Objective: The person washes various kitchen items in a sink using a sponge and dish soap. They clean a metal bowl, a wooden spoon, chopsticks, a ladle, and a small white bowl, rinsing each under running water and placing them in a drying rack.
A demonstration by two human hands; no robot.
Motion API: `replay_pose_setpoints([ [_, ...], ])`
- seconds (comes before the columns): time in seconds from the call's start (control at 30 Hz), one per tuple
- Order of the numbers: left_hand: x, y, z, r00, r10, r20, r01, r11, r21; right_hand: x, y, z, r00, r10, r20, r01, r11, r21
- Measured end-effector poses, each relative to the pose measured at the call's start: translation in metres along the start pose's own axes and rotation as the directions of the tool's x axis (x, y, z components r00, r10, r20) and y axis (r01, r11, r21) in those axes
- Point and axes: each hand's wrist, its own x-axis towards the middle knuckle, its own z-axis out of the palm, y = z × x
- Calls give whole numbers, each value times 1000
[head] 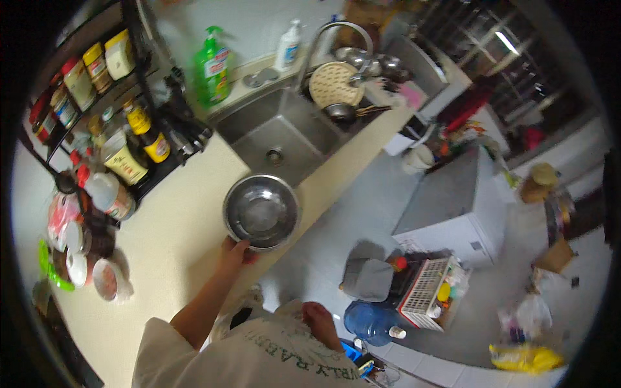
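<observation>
My left hand (237,252) grips the near rim of a round stainless steel bowl (262,212), thumb over the edge. The bowl is over the cream countertop (179,233), beside the near corner of the steel sink (271,126). Whether it touches the counter cannot be told. Bright reflections show inside it; I cannot tell if it holds water. Close to my body, my right hand (320,317) hangs low with fingers partly hidden, and nothing is visible in it. A curved faucet (335,29) rises behind the sink.
A green pump bottle (213,70) and a white pump bottle (288,46) stand behind the sink. A rack of seasoning jars (77,85) and sauce bottles (148,133) lines the left. On the right floor are a white chest-like appliance (446,218), a water jug (368,322) and a crate (422,291).
</observation>
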Motion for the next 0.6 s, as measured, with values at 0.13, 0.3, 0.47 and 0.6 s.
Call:
replay_pose_setpoints([
  [0.13, 9, -3, 11, 988, 115, -105, -114, 993, 10, 51, -39, -21, 992, 99, 84, -94, 994, -58],
  [0.3, -36, 17, 15, 888, 196, -417, -333, 899, -286, 113, -104, -53, 951, 5, 310, 80, 962, -261],
  [0.47, -113, -26, 5, 522, 105, -847, -530, 817, -226, 162, -155, -97, 814, -4, 580, 225, 924, -310],
  [0.6, -147, -74, 13, 418, 11, -909, -648, 704, -289, 212, -176, -113, 678, -3, 735, 375, 862, -342],
])
